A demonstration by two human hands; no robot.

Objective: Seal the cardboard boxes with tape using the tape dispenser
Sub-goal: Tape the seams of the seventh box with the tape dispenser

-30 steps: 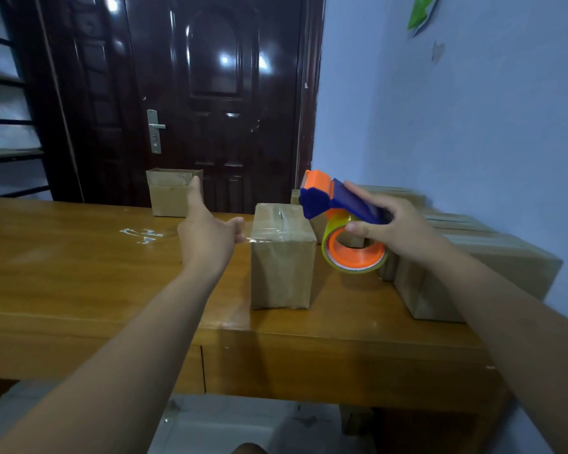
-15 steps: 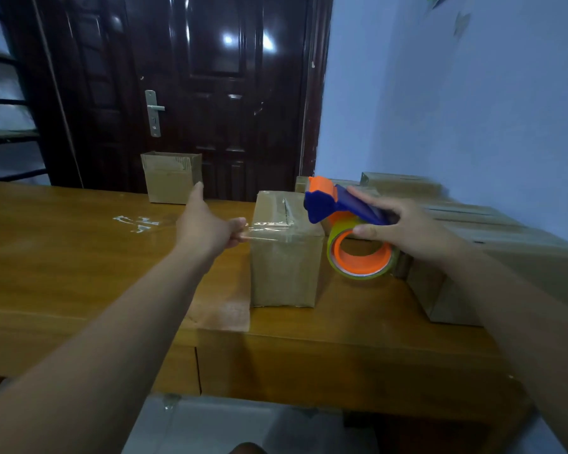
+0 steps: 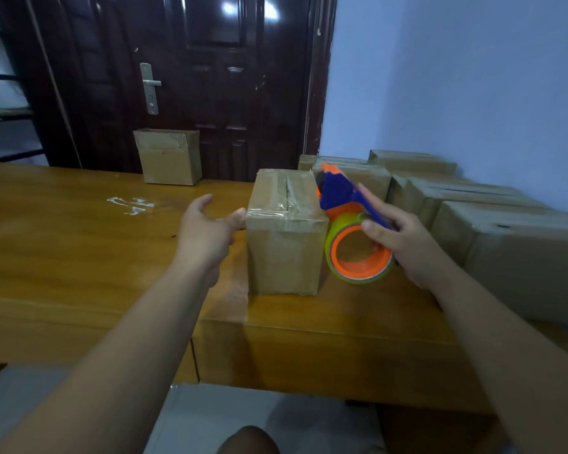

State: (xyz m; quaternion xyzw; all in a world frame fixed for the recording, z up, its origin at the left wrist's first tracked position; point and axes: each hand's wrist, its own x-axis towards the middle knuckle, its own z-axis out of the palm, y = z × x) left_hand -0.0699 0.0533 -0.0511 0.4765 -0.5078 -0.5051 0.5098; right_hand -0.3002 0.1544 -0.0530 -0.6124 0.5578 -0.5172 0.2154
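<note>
A small upright cardboard box [image 3: 284, 247] stands on the wooden table [image 3: 79, 257], with clear tape across its top near the front edge. My right hand [image 3: 404, 244] grips the blue handle of a tape dispenser [image 3: 348, 221] with an orange core and a yellow-green tape roll, held just right of the box. Left of the box is my left hand [image 3: 207, 234], fingers relaxed, thumb tip touching the box's upper left edge where the tape ends.
Several closed cardboard boxes [image 3: 492, 231] lie along the blue wall at the right. An open-topped box [image 3: 169, 157] stands at the table's far edge before a dark door [image 3: 191, 77]. Scraps of clear tape [image 3: 132, 204] lie on the table's left.
My left hand has come closer to the box's left side and its thumb now touches the taped edge. The dispenser has dropped slightly beside the box. The camera has tilted down.
</note>
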